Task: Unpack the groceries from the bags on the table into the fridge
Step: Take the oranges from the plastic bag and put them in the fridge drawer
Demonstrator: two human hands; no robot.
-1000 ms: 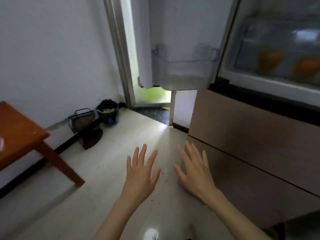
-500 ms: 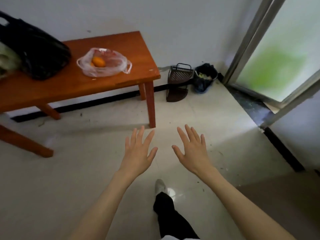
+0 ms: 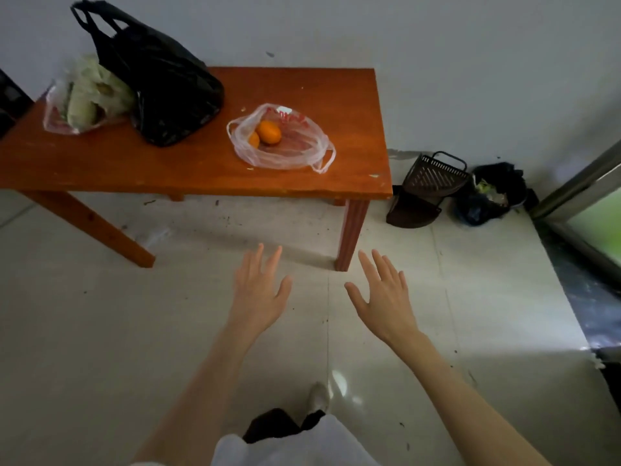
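Note:
An orange-brown wooden table [image 3: 188,176] stands against the white wall ahead of me. On it lies a clear plastic bag [image 3: 295,146] holding two oranges [image 3: 268,132]. Left of that sits a black plastic bag [image 3: 161,82], upright with its handles up. A clear bag of pale green vegetables [image 3: 84,99] leans at the table's far left. My left hand [image 3: 258,294] and my right hand [image 3: 383,297] hover over the floor in front of the table, fingers spread, holding nothing. The fridge is out of view.
A dark triangular rack [image 3: 433,176] and a black bin with scraps [image 3: 490,196] sit on the floor right of the table. A metal door frame [image 3: 578,186] runs along the right edge. Pale floor tiles [image 3: 100,331] lie between me and the table.
My view has swung left from the open fridge to the table, which now fills the upper frame. Both hands stay open and spread in front of me.

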